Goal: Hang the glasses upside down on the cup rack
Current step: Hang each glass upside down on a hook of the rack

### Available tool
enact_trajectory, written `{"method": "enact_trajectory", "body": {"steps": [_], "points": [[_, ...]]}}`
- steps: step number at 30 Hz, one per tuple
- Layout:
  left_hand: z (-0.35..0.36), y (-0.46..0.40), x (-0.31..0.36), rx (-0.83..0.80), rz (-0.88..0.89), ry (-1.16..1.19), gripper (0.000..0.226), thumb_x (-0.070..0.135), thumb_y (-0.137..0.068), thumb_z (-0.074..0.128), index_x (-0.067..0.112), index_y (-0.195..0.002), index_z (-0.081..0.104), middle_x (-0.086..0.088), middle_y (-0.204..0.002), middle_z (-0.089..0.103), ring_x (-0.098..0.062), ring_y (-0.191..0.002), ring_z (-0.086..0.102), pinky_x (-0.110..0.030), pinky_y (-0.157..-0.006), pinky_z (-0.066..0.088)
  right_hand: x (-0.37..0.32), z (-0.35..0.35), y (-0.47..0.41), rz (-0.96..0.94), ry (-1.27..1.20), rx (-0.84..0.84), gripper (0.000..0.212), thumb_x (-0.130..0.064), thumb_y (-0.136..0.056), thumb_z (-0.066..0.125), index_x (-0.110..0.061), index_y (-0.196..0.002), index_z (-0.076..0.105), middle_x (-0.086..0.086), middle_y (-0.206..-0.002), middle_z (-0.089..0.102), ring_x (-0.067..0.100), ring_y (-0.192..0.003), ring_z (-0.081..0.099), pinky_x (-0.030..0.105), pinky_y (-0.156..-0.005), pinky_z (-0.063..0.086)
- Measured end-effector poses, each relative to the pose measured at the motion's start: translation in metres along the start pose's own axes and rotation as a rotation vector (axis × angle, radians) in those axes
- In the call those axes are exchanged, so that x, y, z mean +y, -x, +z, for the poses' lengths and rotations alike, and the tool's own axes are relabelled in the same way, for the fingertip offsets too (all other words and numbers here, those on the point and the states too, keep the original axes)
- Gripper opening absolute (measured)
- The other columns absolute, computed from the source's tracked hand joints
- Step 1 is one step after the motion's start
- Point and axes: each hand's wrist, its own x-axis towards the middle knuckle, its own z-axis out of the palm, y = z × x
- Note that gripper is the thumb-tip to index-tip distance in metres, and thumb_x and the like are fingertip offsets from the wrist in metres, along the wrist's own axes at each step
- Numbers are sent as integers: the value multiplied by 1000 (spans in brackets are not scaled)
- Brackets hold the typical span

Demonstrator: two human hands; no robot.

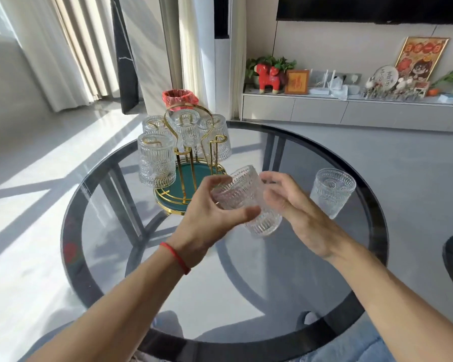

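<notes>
Four glasses [157, 159] are already hung upside down on the gold cup rack [188, 163] at the far left of the bench [351, 270]. A fifth glass [242, 198], tilted in mid-air near the rack, is grasped by the left hand [209, 215], its fingers [215, 182] curled round it, while the right hand [293, 212] is held relaxed beside it. Judged next: the glass must be inverted over a free prong [219, 150]. One upright glass [331, 192] is left waiting at right.

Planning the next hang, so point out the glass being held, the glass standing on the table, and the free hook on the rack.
Held glass [239, 190], head view: ribbed side wall.
Standing glass [331, 192], head view: patterned side wall.
Free hook [219, 139], head view: top of the gold loop.
</notes>
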Motion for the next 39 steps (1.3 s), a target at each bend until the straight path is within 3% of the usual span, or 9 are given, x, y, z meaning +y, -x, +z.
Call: {"method": "enact_trajectory", "body": {"steps": [4, 6, 11, 13, 17, 21, 26, 33, 39], "points": [[-18, -13, 1, 82, -49, 189, 97, 31, -48, 98, 15, -129, 46, -17, -120, 74, -33, -113, 72, -55, -108, 51, 3, 21, -18, 135, -326, -15, 57, -57, -95, 54, -23, -141, 55, 6, -133, 70, 33, -118, 69, 47, -102, 54], [-21, -14, -1, 87, -40, 153, 97, 38, -52, 98, 18, -131, 44, -14, -123, 73, -28, -115, 71, -52, -110, 50, 2, 29, -26, 136, -437, -6, 53, -44, -94, 59, -16, -140, 57, 16, -134, 69, 44, -115, 69, 55, -102, 54], [-26, -21, -7, 31, 15, -253, 99, 62, -65, 85, 22, -144, 42, -1, -127, 69, -15, -115, 68, -44, -105, 54, 1, 21, -42, 42, -550, 189, 65, -32, -83, 79, -13, -140, 54, 26, -125, 70, 33, -108, 72, 53, -103, 55], [-32, -22, -13, 58, 72, -579, 93, 50, -76, 84, 18, -150, 38, -3, -131, 66, -18, -120, 63, -42, -107, 51, -1, 16, -45, -29, -448, 343, 66, -36, -75, 87, -21, -133, 59, 27, -114, 73, 28, -100, 74, 51, -101, 56], [-47, -22, -24, 30, 155, -1081, 57, 24, -89, 71, 16, -142, 52, -9, -141, 57, -30, -131, 51, -37, -108, 40, -13, 11, -57, -213, -178, 622, 59, -45, -75, 86, -32, -128, 64, -5, -109, 73, 12, -97, 72, 36, -91, 59], [-46, -23, -26, 35, 140, -1146, 59, 27, -89, 66, 19, -145, 50, -6, -143, 58, -28, -135, 47, -39, -115, 37, -37, 7, -90, -351, 101, 644, 63, -46, -79, 84, -34, -137, 63, -8, -125, 65, 21, -111, 61, 40, -96, 54], [-47, -21, -32, -4, 132, -1162, 60, 30, -89, 65, 20, -146, 50, -3, -145, 57, -26, -137, 47, -40, -115, 37, -48, 13, -114, -399, 216, 599, 67, -46, -77, 81, -37, -141, 62, -15, -111, 53, 20, -117, 61, 44, -97, 56], [-50, -18, -45, -58, 186, -1258, 59, 29, -89, 64, 19, -145, 50, -2, -151, 51, -24, -140, 42, -43, -117, 36, -45, 28, -131, -436, 305, 533, 62, -39, -76, 85, -27, -132, 62, 3, -121, 64, 21, -106, 65, 43, -89, 57], [-51, -20, -47, -60, 182, -1280, 57, 30, -89, 62, 19, -144, 50, -2, -153, 47, -24, -141, 39, -46, -113, 41, -29, 40, -140, -414, 347, 481, 62, -40, -72, 88, -20, -120, 56, -4, -113, 67, 21, -99, 65, 44, -85, 56]]}}
